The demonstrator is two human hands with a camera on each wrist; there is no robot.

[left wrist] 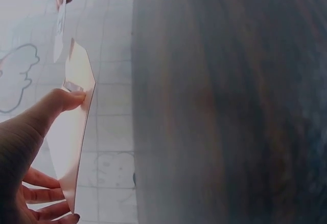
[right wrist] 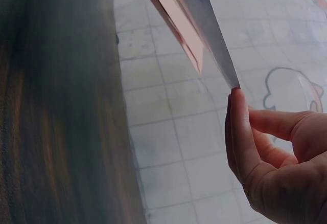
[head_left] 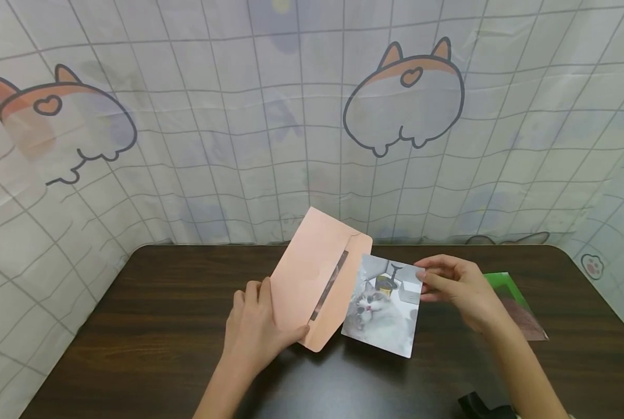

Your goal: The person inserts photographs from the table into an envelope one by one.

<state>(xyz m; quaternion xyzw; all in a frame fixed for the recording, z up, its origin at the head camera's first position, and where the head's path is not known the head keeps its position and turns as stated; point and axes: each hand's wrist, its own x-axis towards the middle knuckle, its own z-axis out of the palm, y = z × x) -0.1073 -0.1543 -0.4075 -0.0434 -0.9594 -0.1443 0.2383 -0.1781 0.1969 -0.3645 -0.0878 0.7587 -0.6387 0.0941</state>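
Observation:
My left hand (head_left: 254, 329) holds a pale pink envelope (head_left: 303, 262) by its lower left edge, thumb across the front and fingers behind. The envelope is tilted, its flap lifted on the right, and a dark strip shows through the slit of its mouth. Just right of it, my right hand (head_left: 458, 285) pinches a square photo card (head_left: 382, 326) by its upper right edge. A fluffy white and grey cat is pictured on the card. In the right wrist view the card (right wrist: 204, 24) appears nearly edge-on between thumb and fingertips, with the envelope (right wrist: 176, 22) beside it.
A green-edged flat picture (head_left: 505, 285) lies on the dark wooden table (head_left: 160, 326), partly behind my right forearm. Near the front edge is a black object (head_left: 484, 407). A white gridded curtain (head_left: 228, 145) with cartoon corgis hangs behind the table.

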